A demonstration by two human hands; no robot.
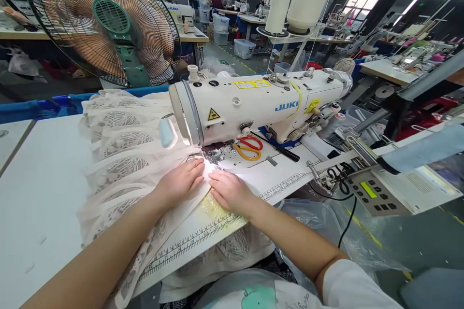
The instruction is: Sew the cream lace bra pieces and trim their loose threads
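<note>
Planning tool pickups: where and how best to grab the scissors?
Likely by the yellow loop, from the front right: the scissors lie flat, handle end rightward, with yellow nearer the right hand than the red loop, and the machine rising behind.

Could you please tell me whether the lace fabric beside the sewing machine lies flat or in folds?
In folds: the lace fabric lies in rumpled ridges on the white table, running up to the left hand.
</note>
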